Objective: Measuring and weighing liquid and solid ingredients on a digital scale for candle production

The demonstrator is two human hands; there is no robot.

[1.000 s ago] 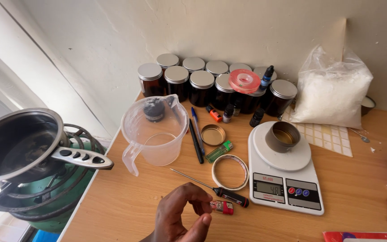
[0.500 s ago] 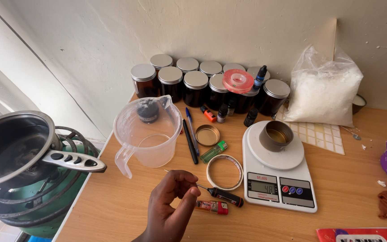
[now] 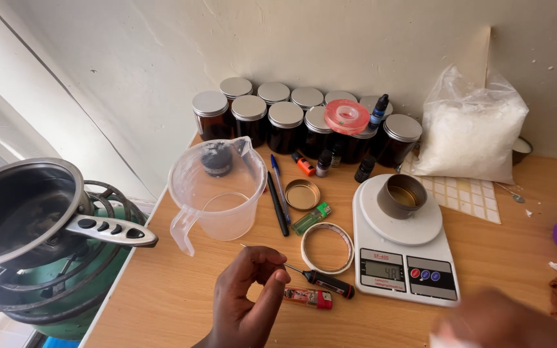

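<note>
1. Far left of frame: steel pot (image 3: pixel 14 212) sits on the green gas burner (image 3: pixel 53 290); contents unclear.
2. Left of centre: clear measuring jug (image 3: pixel 217 193) looks empty.
3. Bottom centre: left hand (image 3: pixel 246 303) pinches something thin between thumb and fingers, too small to identify, just beside the probe thermometer (image 3: pixel 311 277) lying on the table (image 3: pixel 162 296).
4. Right of centre: small tin (image 3: pixel 402 195) already stands on the kitchen scale (image 3: pixel 401 258); wax-like flakes remain in the bag (image 3: pixel 469 132).
5. Bottom right: right hand (image 3: pixel 504 322) blurred, grip cannot be told.

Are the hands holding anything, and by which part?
The left hand pinches together over the thin probe; a grip cannot be told. The blurred right hand touches something white at the frame edge.
</note>
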